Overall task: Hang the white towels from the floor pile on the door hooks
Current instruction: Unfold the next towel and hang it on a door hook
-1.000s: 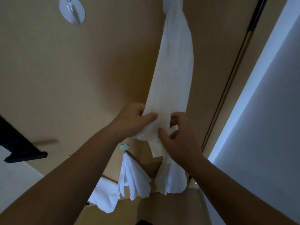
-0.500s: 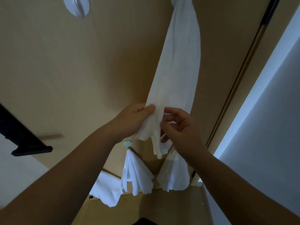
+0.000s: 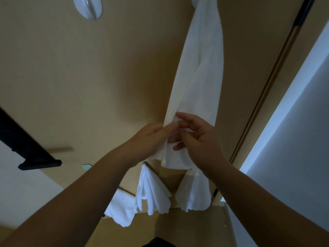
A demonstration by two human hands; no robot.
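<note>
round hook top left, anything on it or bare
Bare. The round hook carries no cloth; the towel hangs from another point further right, with both hands at its lower end.

No legible text or labels anywhere

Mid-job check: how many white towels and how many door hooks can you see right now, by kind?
White towels: 4, hanging towel, lower towels
Door hooks in view: 2, bare hook, towel-covered hook
Total: 6
</note>
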